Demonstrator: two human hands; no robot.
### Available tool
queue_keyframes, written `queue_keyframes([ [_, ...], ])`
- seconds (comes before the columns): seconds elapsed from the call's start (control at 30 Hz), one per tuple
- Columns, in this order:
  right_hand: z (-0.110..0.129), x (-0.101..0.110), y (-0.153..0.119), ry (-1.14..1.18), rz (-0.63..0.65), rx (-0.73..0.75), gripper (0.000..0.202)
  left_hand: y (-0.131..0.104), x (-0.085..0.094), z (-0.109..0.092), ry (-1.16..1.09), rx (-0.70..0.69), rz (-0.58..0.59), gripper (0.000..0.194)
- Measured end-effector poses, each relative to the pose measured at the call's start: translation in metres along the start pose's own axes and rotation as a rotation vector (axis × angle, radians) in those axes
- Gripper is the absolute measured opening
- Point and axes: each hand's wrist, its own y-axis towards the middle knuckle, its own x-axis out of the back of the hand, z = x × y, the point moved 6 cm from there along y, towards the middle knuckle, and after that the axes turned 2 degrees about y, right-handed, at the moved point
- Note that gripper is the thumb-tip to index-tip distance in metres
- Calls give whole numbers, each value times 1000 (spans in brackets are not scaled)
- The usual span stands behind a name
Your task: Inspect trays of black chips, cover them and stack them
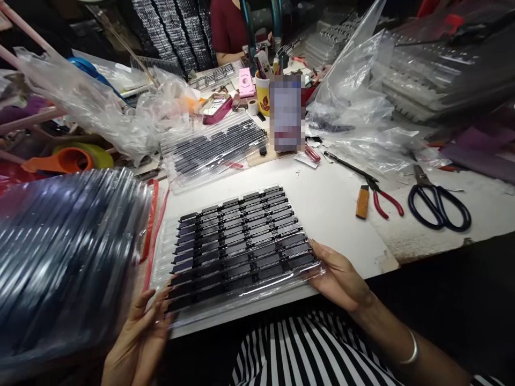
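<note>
A clear plastic tray (241, 241) filled with rows of black comb-like parts lies tilted over the near edge of the white work surface. At its lower left corner my left hand (139, 335) grips the rim, fingers partly hidden beneath it. My right hand (341, 276) holds the right edge, thumb near the top side and the other fingers under the tray. Behind it, another clear tray (217, 147) holds long dark strips. A tall stack of filled trays (68, 257) stands close by on the left, blurred.
Red-handled pliers (382, 198), an orange cutter (362, 202) and dark-handled scissors (438, 206) lie on the right. A yellow cup (263, 96) stands at the back. Plastic bags (354, 112) and an orange tape dispenser (72, 160) flank the surface. Another person (227, 29) sits across.
</note>
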Motion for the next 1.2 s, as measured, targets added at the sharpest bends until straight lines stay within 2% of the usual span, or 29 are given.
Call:
queue_keyframes([
  [0.17,-1,2,0,-11,-23,-2,28,-4,-10,-1,-53,-88,190,55],
  [0.3,-1,3,0,25,-41,-16,29,-10,-18,4,-194,-96,392,51],
  [0.4,0,3,-2,41,-58,-8,29,-13,-20,8,-294,-111,471,50],
  [0.53,3,3,-7,-24,-82,51,32,-14,-19,10,-335,-125,497,50],
  [0.77,-3,0,-10,-49,-25,8,36,-9,-17,11,-293,-24,449,45],
  [0.93,-3,1,-8,-74,-31,63,28,-9,-21,13,-286,37,478,44],
  [1.2,-3,2,-6,-84,-22,103,24,-6,-23,9,-318,-18,443,44],
])
